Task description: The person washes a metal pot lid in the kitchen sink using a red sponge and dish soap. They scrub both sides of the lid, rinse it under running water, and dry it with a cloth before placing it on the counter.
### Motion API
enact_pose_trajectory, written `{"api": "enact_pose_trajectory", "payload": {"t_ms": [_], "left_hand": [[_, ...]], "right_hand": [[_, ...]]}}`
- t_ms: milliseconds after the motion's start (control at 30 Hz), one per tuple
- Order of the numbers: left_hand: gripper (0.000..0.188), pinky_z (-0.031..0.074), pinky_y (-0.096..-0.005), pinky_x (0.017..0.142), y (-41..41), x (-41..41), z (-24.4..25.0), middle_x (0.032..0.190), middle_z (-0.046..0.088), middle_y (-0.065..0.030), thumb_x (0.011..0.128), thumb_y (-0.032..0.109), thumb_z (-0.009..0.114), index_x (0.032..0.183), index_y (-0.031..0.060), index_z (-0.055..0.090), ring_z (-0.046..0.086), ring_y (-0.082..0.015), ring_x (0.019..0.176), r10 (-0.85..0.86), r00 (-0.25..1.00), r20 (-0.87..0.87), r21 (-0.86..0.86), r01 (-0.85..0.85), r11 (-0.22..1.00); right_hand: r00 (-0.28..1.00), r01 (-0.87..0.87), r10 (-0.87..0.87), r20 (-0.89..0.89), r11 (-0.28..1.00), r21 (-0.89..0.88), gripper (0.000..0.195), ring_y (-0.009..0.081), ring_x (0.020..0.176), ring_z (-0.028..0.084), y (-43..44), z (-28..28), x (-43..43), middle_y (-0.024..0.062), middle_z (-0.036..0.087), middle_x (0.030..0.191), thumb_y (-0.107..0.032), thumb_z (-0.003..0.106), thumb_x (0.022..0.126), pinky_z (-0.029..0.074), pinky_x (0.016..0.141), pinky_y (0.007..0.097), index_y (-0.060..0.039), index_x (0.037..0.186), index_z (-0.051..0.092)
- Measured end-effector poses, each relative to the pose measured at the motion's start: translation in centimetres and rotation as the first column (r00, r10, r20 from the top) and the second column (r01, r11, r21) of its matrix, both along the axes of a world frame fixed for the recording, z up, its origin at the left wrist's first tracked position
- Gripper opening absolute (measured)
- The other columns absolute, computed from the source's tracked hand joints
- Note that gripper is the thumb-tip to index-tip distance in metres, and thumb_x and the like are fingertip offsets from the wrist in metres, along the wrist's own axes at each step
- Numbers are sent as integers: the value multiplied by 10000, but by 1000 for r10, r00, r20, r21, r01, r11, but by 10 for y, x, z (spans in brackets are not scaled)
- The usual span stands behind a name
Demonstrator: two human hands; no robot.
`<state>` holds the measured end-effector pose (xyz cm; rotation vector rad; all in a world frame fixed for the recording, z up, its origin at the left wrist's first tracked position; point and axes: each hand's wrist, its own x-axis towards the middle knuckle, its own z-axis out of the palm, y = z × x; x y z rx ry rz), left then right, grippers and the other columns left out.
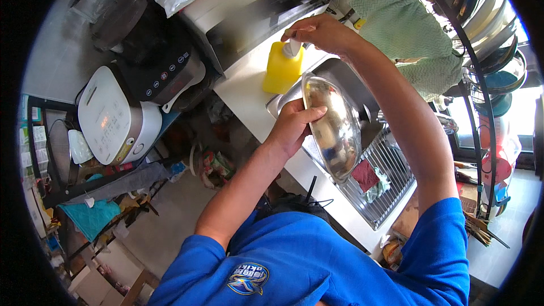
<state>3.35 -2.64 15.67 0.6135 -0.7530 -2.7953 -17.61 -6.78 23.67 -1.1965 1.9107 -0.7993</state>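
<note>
My left hand (293, 125) grips the rim of a shiny domed metal lid (335, 123), thumb on its outer face. The lid is tilted on edge over the sink, and a knob (366, 113) shows at its far side. At the back of the counter, my right hand (321, 36) reaches over the white pump head (292, 49) of a yellow dispenser bottle (282, 70). Its fingers are bent at the top of the pump; the palm side is hidden, so I cannot tell if anything is in it. Behind the lid lies the metal sink basin (352, 74).
A wire rack (391, 170) over the sink's near part bears a dark red cloth (365, 176) and a pale green one (378, 187). A green towel (403, 29) hangs beside a dish rack (476, 51) with plates. Left stand a white appliance (106, 110) and a blender (163, 74).
</note>
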Motion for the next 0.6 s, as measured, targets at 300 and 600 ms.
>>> {"api": "enact_pose_trajectory", "payload": {"t_ms": [300,600], "left_hand": [[287,564,-305,882,-54,-16,10,1100,728,-89,960,119,674,1215,-12,669,709,-152,968,-2,996,-92,-214,-18,977],[282,549,-299,850,-75,-11,-2,1034,732,-85,954,119,700,1196,-25,684,700,-142,900,12,1000,15,-331,-7,944]], "right_hand": [[991,-118,113,76,991,70,225,65,810,539,-2,5,-8,-35,689,937,-285,646,1025,441,695,236,-101,1024,775],[979,-199,195,51,976,94,254,81,863,557,-7,7,-14,-35,706,995,-308,618,1047,463,788,274,-97,1065,758]]}}
